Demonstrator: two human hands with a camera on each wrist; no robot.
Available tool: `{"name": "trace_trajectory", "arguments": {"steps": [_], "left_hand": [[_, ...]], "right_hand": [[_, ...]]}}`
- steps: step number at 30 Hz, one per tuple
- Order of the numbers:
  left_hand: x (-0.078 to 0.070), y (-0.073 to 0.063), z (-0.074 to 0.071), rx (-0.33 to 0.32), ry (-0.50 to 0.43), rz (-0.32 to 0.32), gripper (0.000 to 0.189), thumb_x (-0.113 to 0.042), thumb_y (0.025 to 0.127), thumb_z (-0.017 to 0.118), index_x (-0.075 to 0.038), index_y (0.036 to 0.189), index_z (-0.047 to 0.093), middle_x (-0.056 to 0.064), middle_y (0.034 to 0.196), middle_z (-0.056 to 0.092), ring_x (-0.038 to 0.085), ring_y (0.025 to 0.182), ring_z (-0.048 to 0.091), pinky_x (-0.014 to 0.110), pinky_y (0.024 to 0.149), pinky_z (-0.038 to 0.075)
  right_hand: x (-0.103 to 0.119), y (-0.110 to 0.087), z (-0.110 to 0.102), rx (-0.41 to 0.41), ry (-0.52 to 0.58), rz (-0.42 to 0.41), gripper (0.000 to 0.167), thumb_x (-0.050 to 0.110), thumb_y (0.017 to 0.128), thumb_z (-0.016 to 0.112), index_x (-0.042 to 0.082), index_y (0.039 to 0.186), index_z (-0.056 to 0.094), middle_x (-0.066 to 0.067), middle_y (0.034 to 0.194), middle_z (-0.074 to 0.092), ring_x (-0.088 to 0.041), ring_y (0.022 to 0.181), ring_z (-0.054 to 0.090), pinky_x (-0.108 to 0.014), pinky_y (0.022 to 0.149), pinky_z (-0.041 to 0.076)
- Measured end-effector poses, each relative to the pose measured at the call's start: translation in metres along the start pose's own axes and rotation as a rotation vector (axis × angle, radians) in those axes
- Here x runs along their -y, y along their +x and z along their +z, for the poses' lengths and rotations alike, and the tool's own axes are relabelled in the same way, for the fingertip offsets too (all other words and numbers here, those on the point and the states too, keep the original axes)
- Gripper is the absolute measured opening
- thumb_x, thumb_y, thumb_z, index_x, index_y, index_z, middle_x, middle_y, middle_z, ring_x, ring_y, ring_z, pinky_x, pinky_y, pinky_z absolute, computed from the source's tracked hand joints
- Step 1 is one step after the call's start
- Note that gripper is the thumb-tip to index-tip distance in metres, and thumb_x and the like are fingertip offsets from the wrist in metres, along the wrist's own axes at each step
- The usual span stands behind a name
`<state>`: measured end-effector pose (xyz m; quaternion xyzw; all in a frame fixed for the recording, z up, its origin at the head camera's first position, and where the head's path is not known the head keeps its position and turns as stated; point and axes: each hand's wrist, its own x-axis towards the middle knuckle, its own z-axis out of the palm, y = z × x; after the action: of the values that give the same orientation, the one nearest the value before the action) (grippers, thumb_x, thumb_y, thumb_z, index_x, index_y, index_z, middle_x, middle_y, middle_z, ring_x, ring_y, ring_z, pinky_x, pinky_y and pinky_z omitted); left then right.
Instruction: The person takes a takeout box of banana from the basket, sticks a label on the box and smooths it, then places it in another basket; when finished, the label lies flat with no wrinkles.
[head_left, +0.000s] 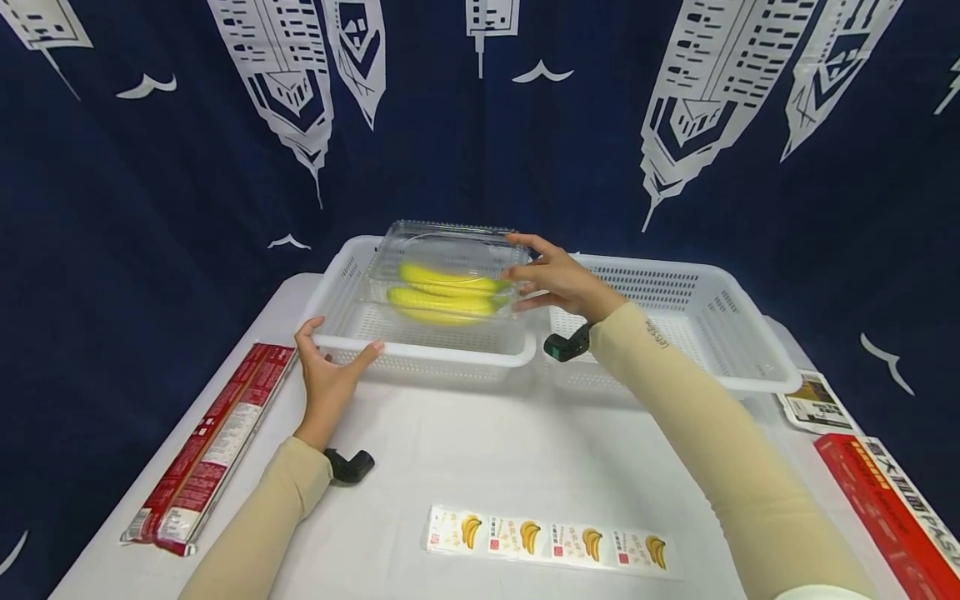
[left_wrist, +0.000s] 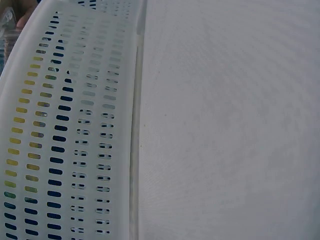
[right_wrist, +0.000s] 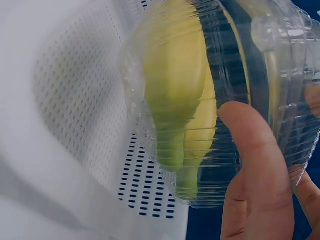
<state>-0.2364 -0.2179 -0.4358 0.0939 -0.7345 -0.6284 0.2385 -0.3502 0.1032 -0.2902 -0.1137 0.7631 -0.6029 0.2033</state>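
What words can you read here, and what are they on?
"LetsSlim", small: on the right sleeve.
"PAS", then cut off by the picture's edge: on the red box; its Chinese characters aren't clear enough to read surely.
Too small or blurred to read: the banana stickers, the long red packet and the flat packet beyond the red box.

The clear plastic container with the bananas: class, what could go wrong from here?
1. The right hand grips the clear plastic container at one end only, so the other end might dip and the bananas slide.
2. The container's ribbed, see-through wall looks thin; a hard squeeze could flex it and loosen the grip.
3. The left hand touches the near rim of the left white perforated basket; too firm a push might shift or tip it.
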Motion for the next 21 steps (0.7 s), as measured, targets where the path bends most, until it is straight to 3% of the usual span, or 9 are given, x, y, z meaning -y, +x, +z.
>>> {"name": "trace_trajectory", "arguments": {"steps": [6, 14, 21], "left_hand": [[0.000, 0.000, 0.001, -0.001, -0.002, -0.009, 0.097, -0.020, 0.089, 0.089, -0.013, 0.160, 0.023, 0.020, 0.167, 0.022, 0.032, 0.144, 0.029, 0.051, 0.118, 0.028], [0.000, 0.000, 0.003, -0.002, -0.006, -0.001, 0.096, -0.018, 0.090, 0.089, -0.011, 0.159, 0.023, 0.020, 0.168, 0.021, 0.031, 0.149, 0.028, 0.051, 0.122, 0.025], [0.001, 0.002, 0.002, -0.007, -0.019, 0.030, 0.092, -0.002, 0.092, 0.083, -0.010, 0.160, 0.021, 0.020, 0.168, 0.021, 0.036, 0.154, 0.027, 0.053, 0.127, 0.024]], "right_hand": [[0.002, -0.025, -0.010, 0.009, -0.024, -0.025, 0.075, 0.006, 0.106, 0.061, 0.025, 0.172, 0.030, -0.021, 0.138, 0.053, -0.015, 0.080, 0.056, -0.039, 0.086, 0.065], [-0.003, -0.065, -0.013, 0.029, -0.039, -0.048, 0.078, 0.002, 0.105, 0.061, 0.021, 0.172, 0.027, -0.019, 0.128, 0.052, -0.017, 0.088, 0.056, -0.039, 0.084, 0.066], [-0.017, -0.099, -0.011, 0.018, -0.050, -0.073, 0.082, 0.000, 0.101, 0.065, 0.018, 0.172, 0.027, -0.019, 0.124, 0.048, -0.022, 0.096, 0.060, -0.047, 0.083, 0.066]]}}
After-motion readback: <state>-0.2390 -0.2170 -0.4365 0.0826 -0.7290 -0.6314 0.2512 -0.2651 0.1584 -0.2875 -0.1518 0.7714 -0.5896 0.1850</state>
